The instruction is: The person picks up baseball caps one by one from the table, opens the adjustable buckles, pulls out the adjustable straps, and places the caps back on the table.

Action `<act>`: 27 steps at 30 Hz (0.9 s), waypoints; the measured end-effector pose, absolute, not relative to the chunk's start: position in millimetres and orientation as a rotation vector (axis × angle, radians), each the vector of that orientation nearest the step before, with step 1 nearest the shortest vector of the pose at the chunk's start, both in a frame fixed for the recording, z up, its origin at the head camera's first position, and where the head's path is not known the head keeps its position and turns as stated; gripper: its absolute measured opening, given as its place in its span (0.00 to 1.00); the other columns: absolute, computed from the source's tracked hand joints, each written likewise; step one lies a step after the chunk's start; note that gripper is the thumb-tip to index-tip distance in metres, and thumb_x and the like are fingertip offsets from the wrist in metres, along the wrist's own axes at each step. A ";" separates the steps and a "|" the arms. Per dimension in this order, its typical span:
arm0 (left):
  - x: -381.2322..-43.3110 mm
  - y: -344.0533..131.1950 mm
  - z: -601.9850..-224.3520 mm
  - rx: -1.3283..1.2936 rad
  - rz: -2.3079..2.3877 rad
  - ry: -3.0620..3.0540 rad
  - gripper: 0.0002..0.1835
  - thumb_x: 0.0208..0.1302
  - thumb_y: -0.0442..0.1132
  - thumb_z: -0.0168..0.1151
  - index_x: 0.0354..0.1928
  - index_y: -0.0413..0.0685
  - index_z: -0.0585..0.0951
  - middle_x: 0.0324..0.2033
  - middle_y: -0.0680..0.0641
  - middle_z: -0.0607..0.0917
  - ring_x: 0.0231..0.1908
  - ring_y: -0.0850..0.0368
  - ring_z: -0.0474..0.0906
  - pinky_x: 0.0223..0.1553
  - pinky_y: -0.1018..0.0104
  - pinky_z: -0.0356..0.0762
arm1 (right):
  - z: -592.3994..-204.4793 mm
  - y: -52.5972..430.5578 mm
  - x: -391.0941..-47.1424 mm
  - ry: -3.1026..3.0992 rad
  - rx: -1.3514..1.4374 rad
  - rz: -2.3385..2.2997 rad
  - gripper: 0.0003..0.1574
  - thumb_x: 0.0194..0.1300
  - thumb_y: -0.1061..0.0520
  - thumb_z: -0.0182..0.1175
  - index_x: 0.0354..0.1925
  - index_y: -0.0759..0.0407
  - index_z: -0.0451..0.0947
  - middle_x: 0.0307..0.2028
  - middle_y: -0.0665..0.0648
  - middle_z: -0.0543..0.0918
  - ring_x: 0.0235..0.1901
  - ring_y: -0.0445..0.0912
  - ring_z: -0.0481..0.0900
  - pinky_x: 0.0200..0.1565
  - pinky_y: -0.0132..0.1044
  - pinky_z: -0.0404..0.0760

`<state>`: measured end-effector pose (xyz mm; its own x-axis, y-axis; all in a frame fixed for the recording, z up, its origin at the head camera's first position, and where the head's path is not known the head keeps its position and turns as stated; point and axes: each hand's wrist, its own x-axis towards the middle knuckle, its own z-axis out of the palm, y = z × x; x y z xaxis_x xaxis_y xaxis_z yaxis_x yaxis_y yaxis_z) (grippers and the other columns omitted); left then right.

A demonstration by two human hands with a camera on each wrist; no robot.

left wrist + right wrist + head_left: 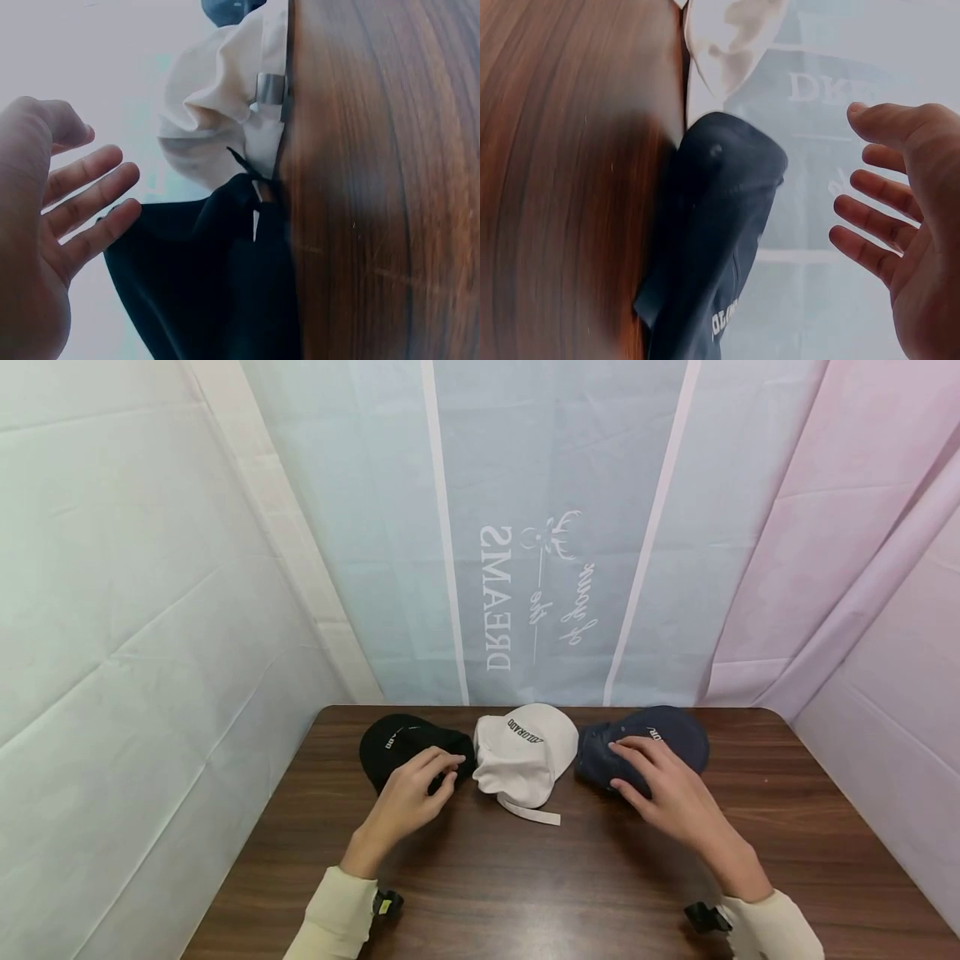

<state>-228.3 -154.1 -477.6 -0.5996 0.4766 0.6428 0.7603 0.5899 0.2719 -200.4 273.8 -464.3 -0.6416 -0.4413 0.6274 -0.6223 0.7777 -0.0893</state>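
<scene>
Three caps lie in a row along the table's far edge: a black cap (382,745) at left, a white cap (517,760) in the middle and a navy cap (684,739) at right. My left hand (411,795) is over the black cap, fingers loosely bent and holding nothing; in the left wrist view its fingertips (126,214) overlap the crown of the black cap (217,277). Above the navy cap (720,202) hovers my right hand (671,797), relaxed, with a gap to the cloth in the right wrist view. The white cap's strap (531,814) trails toward me.
The brown wooden table (540,893) extends in front of the caps. A pale blue printed curtain (540,460) hangs right behind the far edge. White cloth (135,652) walls the left side, and pinkish-white cloth (892,710) the right.
</scene>
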 end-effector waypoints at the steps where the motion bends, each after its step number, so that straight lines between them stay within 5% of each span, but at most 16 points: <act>1: -228.1 -152.5 -477.9 -0.984 -0.731 -2.303 0.13 0.73 0.34 0.66 0.56 0.49 0.87 0.49 0.51 0.87 0.38 0.58 0.84 0.36 0.70 0.82 | -464.6 271.1 -200.9 -2.370 0.796 0.398 0.38 0.57 0.53 0.79 0.65 0.59 0.82 0.60 0.61 0.82 0.61 0.58 0.80 0.75 0.47 0.71; 6: -228.4 -144.8 -480.1 -1.000 -0.754 -2.304 0.14 0.71 0.34 0.67 0.57 0.48 0.86 0.49 0.51 0.86 0.38 0.61 0.83 0.37 0.71 0.81 | -465.4 258.9 -201.9 -2.381 0.821 0.399 0.37 0.58 0.53 0.78 0.65 0.58 0.82 0.60 0.61 0.82 0.59 0.56 0.81 0.55 0.54 0.83; 27: -233.1 -121.0 -488.5 -0.847 -0.856 -2.529 0.21 0.73 0.33 0.65 0.66 0.42 0.79 0.53 0.47 0.83 0.43 0.61 0.85 0.43 0.69 0.87 | -486.7 215.2 -211.4 -2.308 0.903 0.409 0.32 0.58 0.55 0.79 0.61 0.58 0.84 0.56 0.56 0.85 0.52 0.51 0.85 0.47 0.49 0.86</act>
<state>-233.1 -121.0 -488.5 -0.7650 0.4282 0.4811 0.6323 0.6412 0.4348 -211.4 215.2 -486.7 -0.5743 -0.5011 0.6473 -0.6930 0.7186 -0.0585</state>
